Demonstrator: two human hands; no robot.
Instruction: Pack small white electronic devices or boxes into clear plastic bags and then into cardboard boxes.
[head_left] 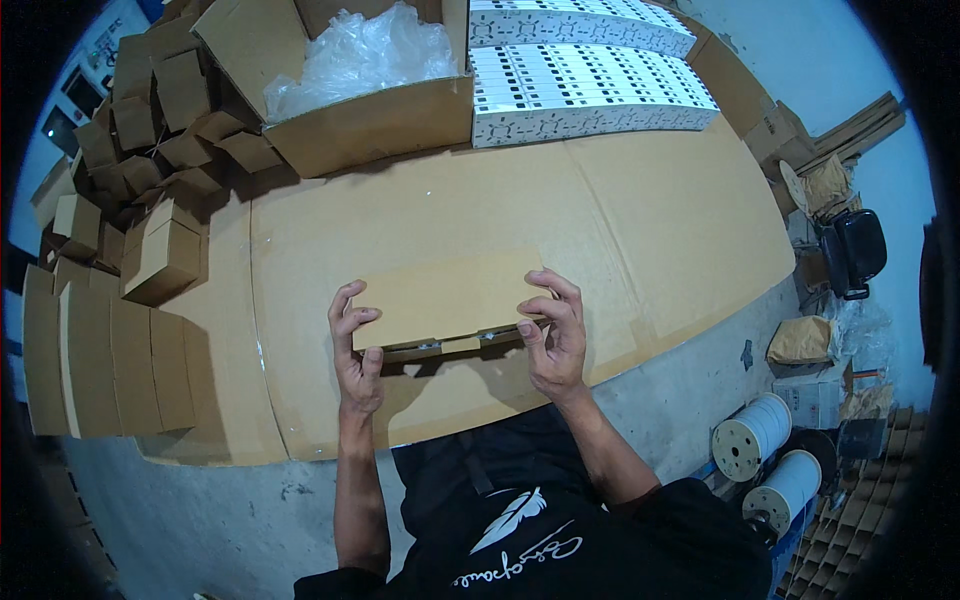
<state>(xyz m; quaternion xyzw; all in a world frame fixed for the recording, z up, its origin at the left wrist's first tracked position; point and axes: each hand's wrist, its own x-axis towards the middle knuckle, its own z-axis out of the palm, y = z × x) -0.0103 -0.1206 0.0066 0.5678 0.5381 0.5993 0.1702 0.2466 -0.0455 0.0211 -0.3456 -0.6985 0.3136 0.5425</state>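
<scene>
Black shirt (640, 555): one line of white cursive lettering (525, 562) on the front, upside down in this view, beside a white feather emblem (508, 520). White boxes (590, 90), packed in rows at the far side of the table (420, 215): dark square marks on top, grey linework on near sides, any wording too small to read. Pale box (808, 400), right, near the spools (752, 437): faint print, illegible
</scene>
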